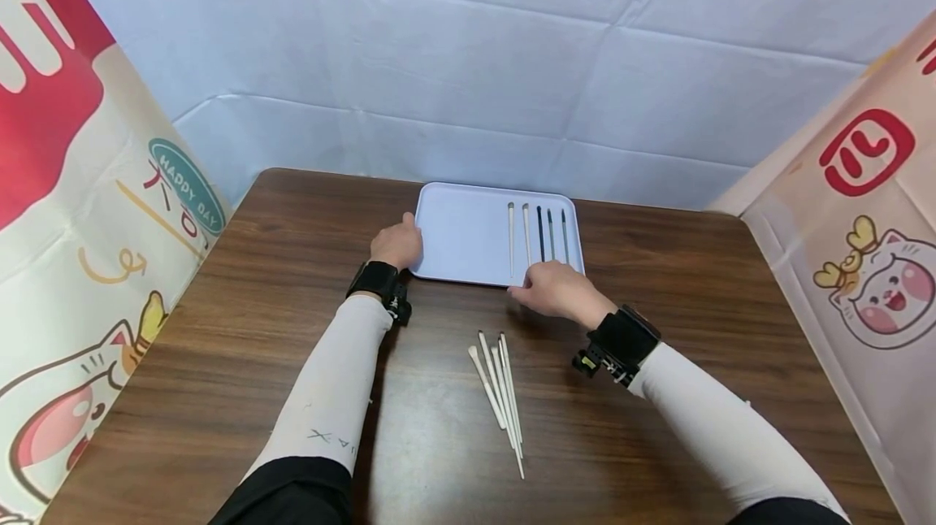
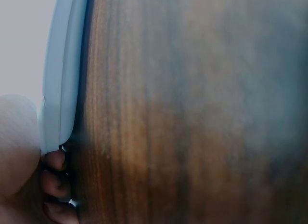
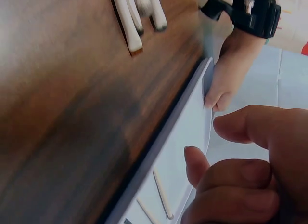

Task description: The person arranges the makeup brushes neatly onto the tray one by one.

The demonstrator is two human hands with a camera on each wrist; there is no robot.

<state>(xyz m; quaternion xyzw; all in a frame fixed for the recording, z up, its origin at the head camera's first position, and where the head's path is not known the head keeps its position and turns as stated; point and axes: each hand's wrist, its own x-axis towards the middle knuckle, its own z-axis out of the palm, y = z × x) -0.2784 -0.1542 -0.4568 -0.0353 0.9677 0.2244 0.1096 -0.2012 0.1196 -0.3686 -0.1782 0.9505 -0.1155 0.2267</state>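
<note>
Pale-blue plastic sits in our left hand's [image 1: 397,242] grip: fingers curl under the tray's [image 1: 461,236] left edge, thumb on top. Our right hand [image 1: 553,289] rests at the near rim, its grip loosely curled and clamped on nothing we can see, just below the five sticks [image 1: 539,234] lined up on the tray. Behind it, more white sticks [image 1: 500,388] lie bunched on the wood counter [image 1: 658,395]. We judge the laying-out partway done; the right hand must next reach back and pinch one from the bunch.
</note>
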